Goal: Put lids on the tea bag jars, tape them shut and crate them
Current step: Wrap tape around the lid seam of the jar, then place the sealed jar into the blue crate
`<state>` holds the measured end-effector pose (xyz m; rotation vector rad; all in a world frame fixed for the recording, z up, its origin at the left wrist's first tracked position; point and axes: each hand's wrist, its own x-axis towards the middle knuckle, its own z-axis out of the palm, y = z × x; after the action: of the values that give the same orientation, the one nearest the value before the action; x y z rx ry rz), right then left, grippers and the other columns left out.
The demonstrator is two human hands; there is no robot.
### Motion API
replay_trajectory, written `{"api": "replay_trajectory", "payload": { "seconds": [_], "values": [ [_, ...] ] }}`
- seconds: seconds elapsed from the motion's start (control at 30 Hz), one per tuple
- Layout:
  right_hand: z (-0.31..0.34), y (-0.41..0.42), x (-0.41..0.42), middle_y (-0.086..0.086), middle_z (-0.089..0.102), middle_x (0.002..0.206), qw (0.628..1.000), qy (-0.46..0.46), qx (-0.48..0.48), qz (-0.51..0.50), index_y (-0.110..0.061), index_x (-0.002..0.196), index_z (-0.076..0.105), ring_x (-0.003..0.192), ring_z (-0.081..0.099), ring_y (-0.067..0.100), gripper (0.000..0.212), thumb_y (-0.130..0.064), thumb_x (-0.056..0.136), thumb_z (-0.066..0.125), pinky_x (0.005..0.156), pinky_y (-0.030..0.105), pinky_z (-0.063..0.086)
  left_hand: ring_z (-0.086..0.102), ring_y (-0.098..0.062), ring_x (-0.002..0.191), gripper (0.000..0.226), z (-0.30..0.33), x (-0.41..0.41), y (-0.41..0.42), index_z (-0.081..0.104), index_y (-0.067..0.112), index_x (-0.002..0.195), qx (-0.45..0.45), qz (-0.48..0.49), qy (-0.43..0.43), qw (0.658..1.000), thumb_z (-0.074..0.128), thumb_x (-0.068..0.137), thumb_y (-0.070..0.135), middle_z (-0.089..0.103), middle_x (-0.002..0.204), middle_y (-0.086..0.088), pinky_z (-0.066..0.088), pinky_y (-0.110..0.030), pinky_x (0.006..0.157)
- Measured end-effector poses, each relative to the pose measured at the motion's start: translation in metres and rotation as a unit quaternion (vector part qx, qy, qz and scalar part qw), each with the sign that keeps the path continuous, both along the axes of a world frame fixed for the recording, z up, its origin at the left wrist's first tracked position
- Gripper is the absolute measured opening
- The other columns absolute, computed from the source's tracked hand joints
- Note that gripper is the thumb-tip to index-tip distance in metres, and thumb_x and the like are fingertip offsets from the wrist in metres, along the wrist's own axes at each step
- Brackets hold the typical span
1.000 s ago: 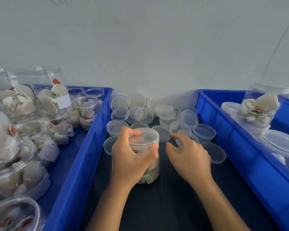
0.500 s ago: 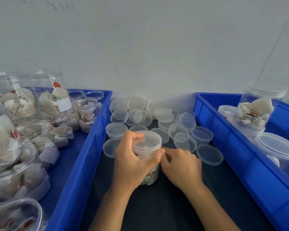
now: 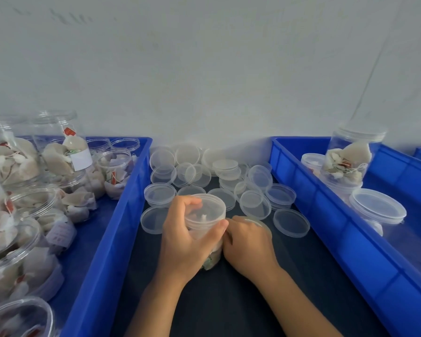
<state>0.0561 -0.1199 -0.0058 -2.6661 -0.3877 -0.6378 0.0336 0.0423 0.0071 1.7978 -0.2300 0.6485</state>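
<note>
Left hand (image 3: pixel 185 242) around lidded jar (image 3: pixel 206 215), mid-gap.

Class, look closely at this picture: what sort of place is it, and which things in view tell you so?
Probably a small hand-packing station. A blue plastic crate on the left holds clear open jars of tea bags, a heap of loose clear plastic lids lies on the dark table, and the crate on the right holds lidded jars.
</note>
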Motion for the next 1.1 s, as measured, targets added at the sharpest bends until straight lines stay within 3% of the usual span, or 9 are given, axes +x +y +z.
{"api": "replay_trajectory", "payload": {
  "seconds": [0.17, 0.3, 0.4, 0.53, 0.63, 0.77, 0.87, 0.93, 1.1],
  "values": [
    [0.006, -0.006, 0.003, -0.010, 0.052, 0.069, 0.993, 0.024, -0.111, -0.033, -0.028, 0.068, 0.042, 0.069, 0.051, 0.017, 0.035, -0.034, 0.102, 0.046, 0.058, 0.034, 0.034, 0.066, -0.015, 0.114, 0.054, -0.002, 0.002, 0.000, 0.052, 0.048, 0.117, -0.015, -0.021, 0.016, 1.000, 0.077, 0.075, 0.070, 0.061, 0.122, 0.023, 0.060, -0.051, 0.089],
    [0.019, -0.005, -0.001, -0.006, 0.060, 0.104, 0.991, 0.088, -0.099, -0.024, -0.026, 0.102, 0.063, 0.100, 0.056, 0.020, 0.020, -0.033, 0.103, 0.044, 0.080, 0.037, 0.049, 0.064, -0.011, 0.117, 0.053, -0.002, 0.002, -0.002, 0.051, 0.050, 0.120, -0.032, -0.037, 0.026, 0.998, 0.072, 0.077, 0.073, 0.061, 0.126, 0.019, 0.060, -0.050, 0.093],
    [0.036, -0.011, -0.006, -0.008, 0.050, 0.130, 0.990, 0.117, -0.065, 0.038, -0.034, 0.147, 0.045, 0.120, 0.050, 0.017, 0.060, -0.028, 0.089, 0.057, 0.097, 0.036, 0.049, 0.068, -0.011, 0.111, 0.050, 0.002, 0.001, -0.003, 0.049, 0.050, 0.121, -0.069, -0.057, 0.015, 0.996, 0.069, 0.081, 0.072, 0.064, 0.121, 0.021, 0.062, -0.039, 0.088],
    [0.066, -0.012, -0.020, -0.013, 0.039, 0.159, 0.947, 0.227, 0.138, 0.183, -0.045, 0.162, 0.014, 0.141, 0.047, 0.009, 0.101, -0.039, 0.080, 0.073, 0.112, 0.040, 0.047, 0.069, -0.011, 0.111, 0.040, 0.012, -0.003, -0.017, 0.044, 0.054, 0.125, -0.131, -0.089, -0.024, 0.987, 0.063, 0.090, 0.061, 0.063, 0.121, 0.029, 0.060, -0.035, 0.087],
    [0.081, -0.016, -0.032, -0.011, 0.047, 0.157, 0.956, 0.191, 0.161, 0.155, -0.056, 0.158, -0.001, 0.127, 0.061, 0.008, 0.113, -0.042, 0.080, 0.080, 0.107, 0.037, 0.051, 0.068, -0.015, 0.119, 0.041, 0.017, -0.008, -0.032, 0.039, 0.059, 0.130, -0.140, -0.133, -0.044, 0.980, 0.060, 0.094, 0.054, 0.062, 0.127, 0.026, 0.060, -0.032, 0.093],
    [0.107, -0.047, -0.050, -0.015, 0.062, 0.132, 0.977, 0.099, 0.150, 0.119, -0.058, 0.148, 0.030, 0.116, 0.063, 0.008, 0.093, -0.047, 0.075, 0.088, 0.098, 0.037, 0.057, 0.061, -0.023, 0.133, 0.053, 0.026, -0.012, -0.053, 0.032, 0.037, 0.147, -0.143, -0.223, -0.066, 0.962, 0.057, 0.100, 0.042, 0.058, 0.145, 0.007, 0.055, -0.031, 0.104],
    [0.130, -0.084, -0.070, -0.021, 0.064, 0.118, 0.986, 0.040, 0.150, 0.060, -0.058, 0.138, 0.043, 0.104, 0.064, 0.002, 0.081, -0.055, 0.070, 0.088, 0.087, 0.023, 0.055, 0.056, -0.026, 0.141, 0.058, 0.035, -0.020, -0.073, 0.029, 0.042, 0.155, -0.130, -0.312, -0.065, 0.939, 0.060, 0.105, 0.045, 0.054, 0.154, -0.008, 0.052, -0.028, 0.107],
    [0.149, -0.110, -0.088, -0.029, 0.066, 0.112, 0.986, 0.008, 0.168, 0.015, -0.060, 0.132, 0.047, 0.095, 0.066, -0.002, 0.078, -0.054, 0.066, 0.089, 0.078, 0.017, 0.055, 0.054, -0.022, 0.144, 0.062, 0.042, -0.025, -0.094, 0.032, 0.039, 0.159, -0.111, -0.345, -0.045, 0.931, 0.061, 0.105, 0.046, 0.053, 0.157, -0.002, 0.053, -0.036, 0.110],
    [0.188, -0.161, -0.131, -0.034, 0.066, 0.114, 0.984, -0.040, 0.156, -0.076, -0.067, 0.130, 0.046, 0.089, 0.073, 0.005, 0.082, -0.068, 0.058, 0.086, 0.075, 0.039, 0.063, 0.041, -0.004, 0.152, 0.062, 0.069, -0.032, -0.168, 0.025, 0.041, 0.164, -0.047, -0.395, -0.054, 0.916, 0.054, 0.111, 0.025, 0.043, 0.161, 0.025, 0.042, -0.034, 0.122]
  ]
}}
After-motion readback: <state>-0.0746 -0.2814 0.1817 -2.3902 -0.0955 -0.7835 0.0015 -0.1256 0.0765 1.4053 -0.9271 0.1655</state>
